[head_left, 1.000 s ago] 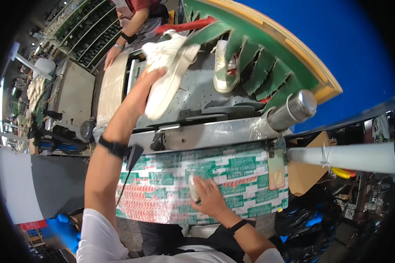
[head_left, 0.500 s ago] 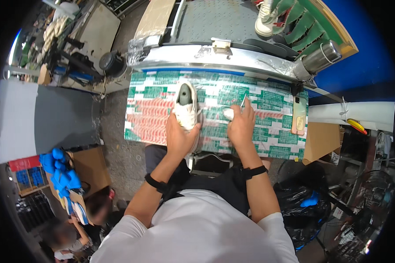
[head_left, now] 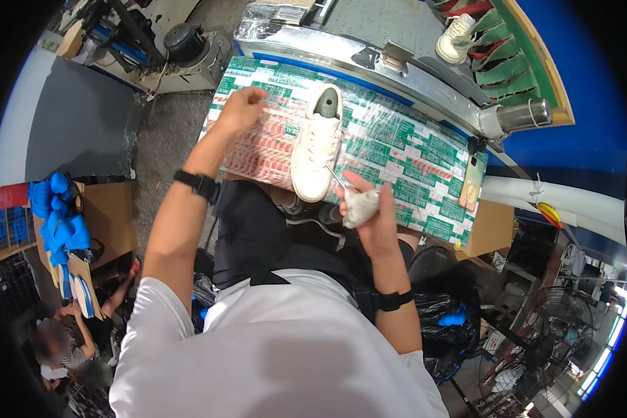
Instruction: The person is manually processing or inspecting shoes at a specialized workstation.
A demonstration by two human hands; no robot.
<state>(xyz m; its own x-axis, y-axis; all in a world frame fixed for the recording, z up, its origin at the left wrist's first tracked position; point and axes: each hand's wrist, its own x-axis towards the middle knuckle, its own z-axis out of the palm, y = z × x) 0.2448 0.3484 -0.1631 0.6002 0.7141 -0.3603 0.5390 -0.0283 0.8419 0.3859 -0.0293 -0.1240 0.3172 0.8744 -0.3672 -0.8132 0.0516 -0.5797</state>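
The right grip (head_left: 377, 231) holds a tool (head_left: 361, 207). Left of it is a shoe (head_left: 316, 155). Can't tell if the left grip (head_left: 240, 111) holds something.

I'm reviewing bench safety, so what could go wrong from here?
First, the thin-shafted tool in the right hand might scratch the white shoe, since its far end is right by the shoe's side near the laces.
Second, the shoe could shift or tip: the left hand is off it, and its toe sits at the near edge of the table.
Third, the phone near the table's right edge could get knocked off.
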